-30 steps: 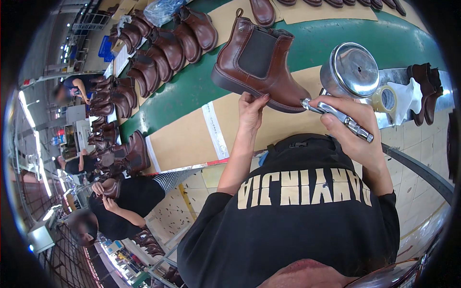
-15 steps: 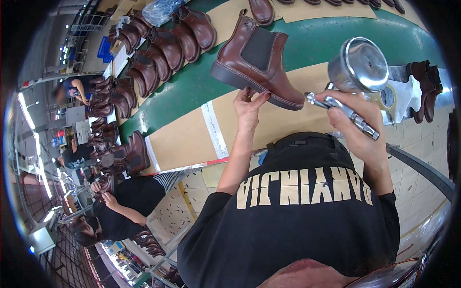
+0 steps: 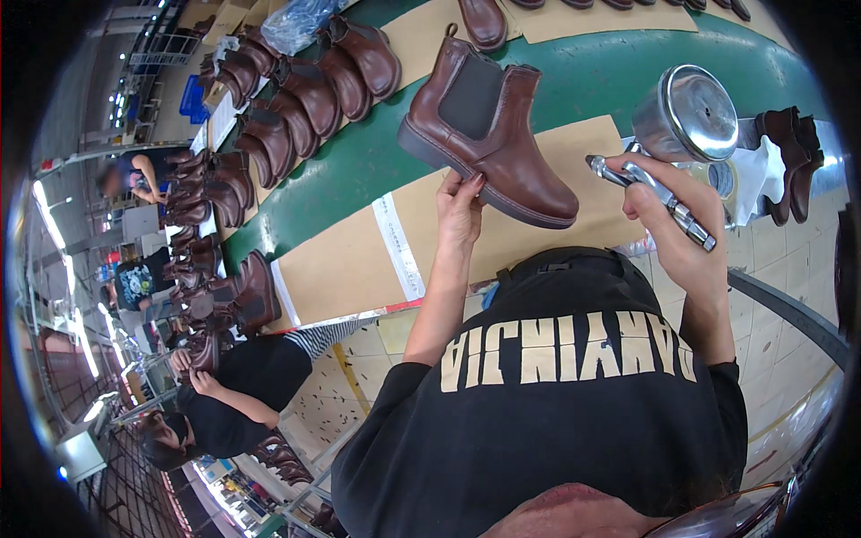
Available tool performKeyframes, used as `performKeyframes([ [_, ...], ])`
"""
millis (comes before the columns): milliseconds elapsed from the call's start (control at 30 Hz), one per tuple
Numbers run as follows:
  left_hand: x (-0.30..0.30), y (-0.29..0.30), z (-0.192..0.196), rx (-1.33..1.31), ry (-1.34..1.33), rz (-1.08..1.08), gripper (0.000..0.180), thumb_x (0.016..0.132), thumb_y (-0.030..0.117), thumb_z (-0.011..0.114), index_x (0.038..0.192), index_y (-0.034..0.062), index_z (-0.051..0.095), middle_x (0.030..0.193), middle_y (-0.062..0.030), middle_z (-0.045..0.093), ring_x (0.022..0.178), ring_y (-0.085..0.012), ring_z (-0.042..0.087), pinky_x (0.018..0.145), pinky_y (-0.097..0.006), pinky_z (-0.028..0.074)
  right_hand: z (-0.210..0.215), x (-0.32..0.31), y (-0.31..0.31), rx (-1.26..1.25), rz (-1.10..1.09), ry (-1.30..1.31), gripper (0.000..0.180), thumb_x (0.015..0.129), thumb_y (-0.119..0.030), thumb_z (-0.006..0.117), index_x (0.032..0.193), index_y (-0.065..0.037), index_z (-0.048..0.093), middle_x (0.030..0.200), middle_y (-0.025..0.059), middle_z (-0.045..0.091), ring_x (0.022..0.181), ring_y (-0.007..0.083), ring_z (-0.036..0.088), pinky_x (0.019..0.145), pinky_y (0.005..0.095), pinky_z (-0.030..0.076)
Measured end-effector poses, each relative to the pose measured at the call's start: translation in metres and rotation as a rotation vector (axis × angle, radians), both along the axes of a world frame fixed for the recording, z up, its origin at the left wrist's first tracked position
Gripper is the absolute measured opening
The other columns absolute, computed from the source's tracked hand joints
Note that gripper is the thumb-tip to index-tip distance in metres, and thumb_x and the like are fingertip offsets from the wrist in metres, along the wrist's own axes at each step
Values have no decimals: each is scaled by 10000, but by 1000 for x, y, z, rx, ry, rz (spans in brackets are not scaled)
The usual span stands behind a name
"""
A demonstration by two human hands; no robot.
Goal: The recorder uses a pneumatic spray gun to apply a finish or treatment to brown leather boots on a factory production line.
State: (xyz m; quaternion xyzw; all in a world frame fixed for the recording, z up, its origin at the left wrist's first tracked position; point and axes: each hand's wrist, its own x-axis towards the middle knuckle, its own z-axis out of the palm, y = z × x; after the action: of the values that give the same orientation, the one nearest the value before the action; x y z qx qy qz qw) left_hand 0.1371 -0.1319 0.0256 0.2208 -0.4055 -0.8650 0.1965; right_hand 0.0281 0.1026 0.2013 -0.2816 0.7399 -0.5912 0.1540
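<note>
A brown leather ankle boot (image 3: 516, 157) with dark elastic side panels is held up over the table, its toe pointing right and toward me. My left hand (image 3: 460, 206) grips it by the sole near the middle, fingers closed on the edge. Wrapped round a metal spray gun (image 3: 664, 199) is my right hand (image 3: 686, 220), to the right of the boot's toe. The gun's round silver cup (image 3: 689, 115) sits above my fingers, and its nozzle points left at the boot with a gap between them. No spray can be seen.
Rows of brown boots (image 3: 309, 99) line the green table (image 3: 574, 81) at the left and far side. Brown cardboard (image 3: 336, 269) covers the near part. Tape rolls (image 3: 720, 177) and another boot pair (image 3: 787, 166) lie right. A co-worker (image 3: 238, 386) handles a boot at left.
The boot has turned, its toe swinging down and slightly right, showing more of its upper. My right hand and the spray gun have drawn back a little to the right, away from the toe.
</note>
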Motion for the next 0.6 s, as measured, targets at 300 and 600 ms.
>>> performKeyframes([
  [300, 0, -1, -2, 51, 32, -16, 302, 828, 64, 588, 1111, -36, 552, 1042, -103, 633, 944, -198, 621, 855, -325, 501, -2, 1, -5, 2, 57, 61, 198, 840, -91, 632, 1010, 8, 649, 757, 38, 660, 599, 32, 504, 545, 191, 381],
  [600, -2, 2, 1, 163, -36, -3, 491, 849, 330, 530, 1197, -15, 494, 1156, -131, 582, 1084, -242, 555, 961, -368, 425, 3, -8, -4, -90, -55, 105, 211, 861, -82, 600, 1042, 19, 637, 772, 18, 636, 602, 32, 490, 532, 185, 367],
])
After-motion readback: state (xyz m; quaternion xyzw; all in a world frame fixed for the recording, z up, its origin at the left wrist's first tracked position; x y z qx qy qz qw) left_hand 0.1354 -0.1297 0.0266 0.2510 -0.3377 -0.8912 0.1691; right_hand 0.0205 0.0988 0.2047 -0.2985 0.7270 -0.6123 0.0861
